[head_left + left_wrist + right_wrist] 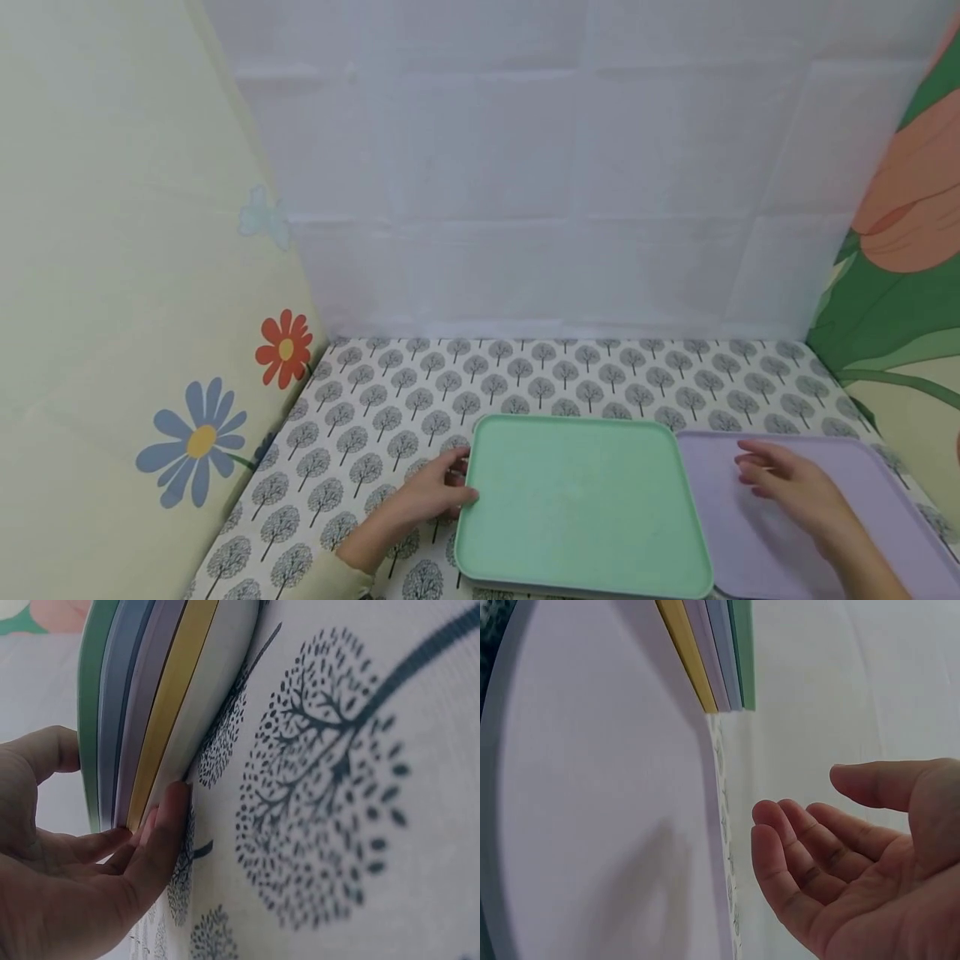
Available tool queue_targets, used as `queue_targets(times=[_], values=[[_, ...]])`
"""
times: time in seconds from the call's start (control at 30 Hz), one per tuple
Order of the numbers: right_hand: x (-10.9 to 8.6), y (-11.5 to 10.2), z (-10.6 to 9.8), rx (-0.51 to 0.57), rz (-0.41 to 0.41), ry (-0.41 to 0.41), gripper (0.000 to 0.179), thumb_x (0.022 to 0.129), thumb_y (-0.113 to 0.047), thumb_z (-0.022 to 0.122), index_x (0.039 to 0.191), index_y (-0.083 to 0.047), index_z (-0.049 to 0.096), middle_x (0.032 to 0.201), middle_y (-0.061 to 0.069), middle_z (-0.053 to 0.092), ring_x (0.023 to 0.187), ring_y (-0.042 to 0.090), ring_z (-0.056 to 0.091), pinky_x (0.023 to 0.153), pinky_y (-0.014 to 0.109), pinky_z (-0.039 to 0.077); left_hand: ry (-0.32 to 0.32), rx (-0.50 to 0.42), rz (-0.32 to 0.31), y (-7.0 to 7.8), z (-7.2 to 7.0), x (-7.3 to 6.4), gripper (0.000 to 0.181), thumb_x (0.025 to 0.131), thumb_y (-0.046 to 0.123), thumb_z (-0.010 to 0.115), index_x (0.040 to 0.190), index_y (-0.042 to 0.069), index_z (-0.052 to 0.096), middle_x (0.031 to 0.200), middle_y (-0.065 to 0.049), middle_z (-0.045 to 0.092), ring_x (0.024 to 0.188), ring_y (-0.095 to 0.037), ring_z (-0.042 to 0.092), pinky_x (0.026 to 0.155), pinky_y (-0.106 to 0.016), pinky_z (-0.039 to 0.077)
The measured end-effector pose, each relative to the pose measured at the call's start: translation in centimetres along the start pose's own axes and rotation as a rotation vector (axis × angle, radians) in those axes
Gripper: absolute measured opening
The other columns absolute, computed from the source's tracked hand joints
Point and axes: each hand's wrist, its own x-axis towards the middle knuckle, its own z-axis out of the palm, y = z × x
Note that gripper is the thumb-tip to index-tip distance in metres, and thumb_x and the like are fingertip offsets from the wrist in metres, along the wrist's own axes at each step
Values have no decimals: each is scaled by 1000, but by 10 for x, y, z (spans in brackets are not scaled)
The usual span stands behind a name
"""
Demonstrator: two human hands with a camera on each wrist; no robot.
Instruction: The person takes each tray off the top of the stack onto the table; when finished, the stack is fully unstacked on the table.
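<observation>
A light green tray [581, 500] tops a stack of trays, whose green, blue, purple, yellow [174, 697] and white edges show in the left wrist view. My left hand [427, 496] grips the stack's left side. Its thumb lies at the green rim and its bent fingers reach along the lower edges. Right of the stack, a purple tray [795, 500] lies flat. Over it hovers my right hand [798, 492], fingers loosely bent and apart from the thumb, holding nothing. The hand's shadow falls on the purple tray.
A white cloth printed with grey trees [390, 417] covers the table. A white sheet [540, 167] hangs behind it. Flower-printed panels stand at the left [112, 250] and at the right [907, 292].
</observation>
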Motion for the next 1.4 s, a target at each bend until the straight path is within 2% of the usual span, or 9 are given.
queue_targets(times=[0.2, 0.27, 0.43, 0.83, 1.1, 1.4], values=[[-1, -9, 13, -7, -25, 3, 52, 99, -11, 62, 141, 15, 45, 124, 31, 62, 88, -7, 61, 77, 22, 58, 5, 64, 16, 0, 2, 2, 83, 83, 14, 73, 152, -7, 33, 122, -15, 58, 101, -24, 59, 77, -37, 61], [-2, -11, 17, -24, -28, 6, 53, 98, -13, 64, 140, 14, 47, 125, 30, 63, 88, -4, 64, 76, 23, 58, 3, 70, 17, 1, 2, 3, 82, 83, 14, 73, 152, -8, 33, 122, -15, 58, 100, -24, 59, 77, -37, 61], [-2, -14, 26, -48, -7, 2, 55, 98, -18, 66, 142, 10, 48, 125, 27, 64, 88, 11, 68, 74, 24, 56, -4, 77, 32, 0, 2, 3, 82, 84, 14, 73, 151, -9, 33, 120, -16, 58, 99, -23, 60, 77, -37, 61], [1, -19, 52, -16, 64, -24, 58, 98, -21, 67, 144, 7, 47, 124, 23, 64, 97, 20, 68, 76, 26, 57, 2, 86, 41, 1, 4, 2, 79, 85, 16, 72, 150, -9, 35, 117, -15, 59, 95, -22, 62, 76, -37, 61], [3, -21, 62, -70, 94, -29, 61, 95, -22, 69, 146, 2, 47, 126, 22, 63, 104, 26, 66, 85, 40, 57, 9, 98, 69, 1, 5, 2, 78, 83, 14, 71, 149, -10, 36, 115, -15, 60, 94, -21, 63, 74, -36, 61], [7, -19, 71, -90, 125, -34, 67, 91, -20, 72, 147, 4, 44, 124, 20, 63, 105, 27, 63, 86, 45, 56, 26, 102, 61, 5, 5, 0, 77, 83, 12, 72, 148, -12, 36, 116, -17, 60, 95, -23, 65, 74, -37, 62]])
